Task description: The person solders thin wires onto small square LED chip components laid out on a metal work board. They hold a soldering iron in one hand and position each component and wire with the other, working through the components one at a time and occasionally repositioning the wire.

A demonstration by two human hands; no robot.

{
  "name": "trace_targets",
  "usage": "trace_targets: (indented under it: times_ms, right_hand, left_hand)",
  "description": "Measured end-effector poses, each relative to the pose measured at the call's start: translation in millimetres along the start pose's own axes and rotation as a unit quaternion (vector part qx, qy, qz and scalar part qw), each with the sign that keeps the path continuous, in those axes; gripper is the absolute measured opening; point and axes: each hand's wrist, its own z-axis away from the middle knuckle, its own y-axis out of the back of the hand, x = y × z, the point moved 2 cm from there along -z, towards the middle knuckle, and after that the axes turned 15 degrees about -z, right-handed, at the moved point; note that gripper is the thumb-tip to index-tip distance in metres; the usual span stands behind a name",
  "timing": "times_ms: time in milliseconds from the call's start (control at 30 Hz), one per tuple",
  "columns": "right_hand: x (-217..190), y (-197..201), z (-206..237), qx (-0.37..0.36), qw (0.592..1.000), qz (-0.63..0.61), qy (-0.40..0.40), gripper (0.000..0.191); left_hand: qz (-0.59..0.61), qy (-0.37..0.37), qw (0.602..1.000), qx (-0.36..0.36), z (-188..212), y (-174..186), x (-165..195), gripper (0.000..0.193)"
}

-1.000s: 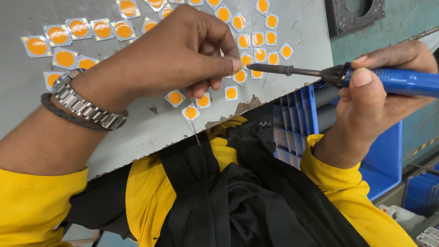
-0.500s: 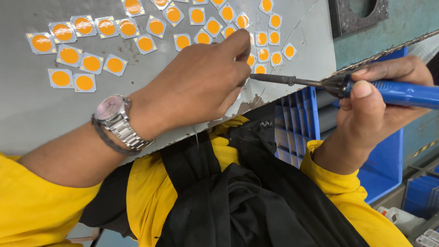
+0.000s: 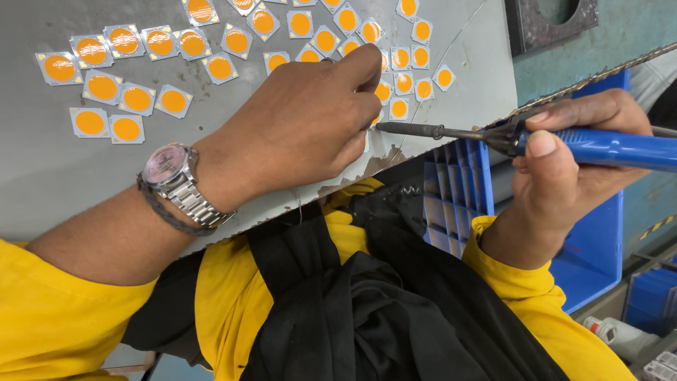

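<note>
— While my left hand [image 3: 303, 123] pinches one small chip down at the near edge of the worktop [image 3: 42, 183], what's your right hand [image 3: 571, 169] doing?

— Gripping the blue soldering iron [image 3: 606, 148], tip at that chip (hidden under my fingers); I'd judge a steady touch comes next.

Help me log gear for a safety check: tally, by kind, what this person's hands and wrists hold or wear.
soldering iron, blue handle, in right hand: 1
wristwatch, silver, left wrist: 1
bracelet, dark, left wrist: 1
Total: 3
</note>
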Motion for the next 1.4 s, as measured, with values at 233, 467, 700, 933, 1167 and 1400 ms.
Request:
trace_targets:
  times_ms: [233,467,700,933,1167,1400]
  right_hand:
    - [-1,-3,1,0.001,1.0,-0.007,-0.007,0.036]
    - [-1,-4,3,0.003,1.0,-0.002,-0.013,0.038]
    - [8,8,1,-0.001,1.0,-0.005,0.022,0.039]
    - [17,18,2,0.013,0.996,-0.05,0.067,0.042]
    - [4,3,2,-0.008,1.0,-0.014,0.002,0.038]
    - [0,-4,1,-0.015,1.0,-0.014,-0.006,0.038]
  left_hand:
    - [0.015,0.003,1.0,-0.013,1,1,-3,0.01]
    - [0.0,-0.004,1.0,-0.013,0,-3,-2,0.011]
    - [0.041,0.001,0.999,-0.011,-2,4,-1,0.012]
    - [0.081,0.015,0.996,-0.044,-1,9,-5,0.015]
    - [0.06,0.007,0.996,-0.071,-1,2,-4,0.015]
    - [0.038,0.003,0.995,-0.094,-4,1,-3,0.013]
